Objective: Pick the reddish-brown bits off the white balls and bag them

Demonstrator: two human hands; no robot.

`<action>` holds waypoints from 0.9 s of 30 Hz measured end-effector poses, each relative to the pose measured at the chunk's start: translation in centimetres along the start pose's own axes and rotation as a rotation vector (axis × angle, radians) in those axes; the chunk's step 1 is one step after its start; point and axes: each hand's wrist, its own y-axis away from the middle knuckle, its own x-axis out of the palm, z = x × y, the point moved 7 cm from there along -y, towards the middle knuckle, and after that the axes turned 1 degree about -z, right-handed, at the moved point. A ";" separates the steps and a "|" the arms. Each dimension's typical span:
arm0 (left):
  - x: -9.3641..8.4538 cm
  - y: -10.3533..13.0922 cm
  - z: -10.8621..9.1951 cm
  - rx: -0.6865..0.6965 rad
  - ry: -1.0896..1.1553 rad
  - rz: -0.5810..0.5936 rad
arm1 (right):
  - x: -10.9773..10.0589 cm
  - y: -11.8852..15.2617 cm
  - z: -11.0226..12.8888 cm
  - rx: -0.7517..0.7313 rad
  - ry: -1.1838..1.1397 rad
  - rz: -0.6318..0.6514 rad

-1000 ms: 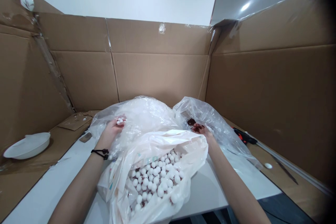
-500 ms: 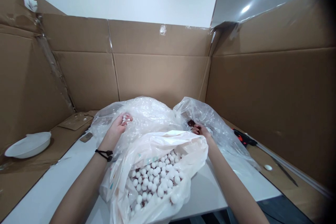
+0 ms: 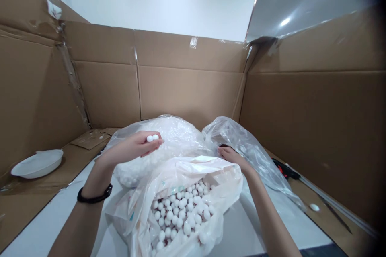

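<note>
My left hand point(image 3: 141, 143) is closed around small white balls point(image 3: 152, 138), two of them showing between thumb and fingers, over a clear plastic bag point(image 3: 177, 132) with white contents. At the right clear bag point(image 3: 226, 126), my right hand point(image 3: 230, 154) has its fingers curled by something dark that is mostly hidden. Nearest me, between my forearms, lies an open white plastic bag point(image 3: 232, 178) with many white balls point(image 3: 177, 213) and bits of dark red among them.
On the left cardboard ledge sits a white bowl point(image 3: 37, 164), with a cardboard piece point(image 3: 90, 138) farther back. A black and red tool point(image 3: 285, 170), a white ball point(image 3: 314, 207) and a thin dark blade point(image 3: 334, 213) lie at the right. Cardboard walls point(image 3: 189, 88) surround the table.
My left hand has turned over and moved right, from an open palm with balls to a closed hold. My right hand has rotated slightly, hiding more of the dark thing. The view has shifted a little.
</note>
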 end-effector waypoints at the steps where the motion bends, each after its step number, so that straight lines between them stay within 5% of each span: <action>1: 0.1 0.5 -1.2 0.037 -0.055 -0.018 | 0.4 0.5 1.7 -0.029 0.037 0.072; 5: 1.2 1.6 -4.3 0.144 -0.193 -0.056 | 2.1 3.5 10.3 -0.202 0.134 0.179; 8: 1.7 1.7 -4.8 0.129 -0.282 -0.123 | 5.0 7.2 17.1 -0.493 0.217 0.260; 11: 1.6 1.7 -5.0 0.099 -0.367 -0.223 | 8.2 10.5 20.7 -0.633 0.170 0.336; 19: 1.3 2.1 -4.5 -0.051 -0.508 -0.380 | 12.0 10.8 20.6 -0.713 0.028 0.272; 23: 1.4 1.5 -3.7 -0.127 -0.587 -0.365 | 13.2 10.0 20.1 -0.717 0.099 0.325; 27: 1.4 1.1 -3.4 -0.188 -0.665 -0.368 | 13.2 9.9 20.0 -0.725 0.157 0.248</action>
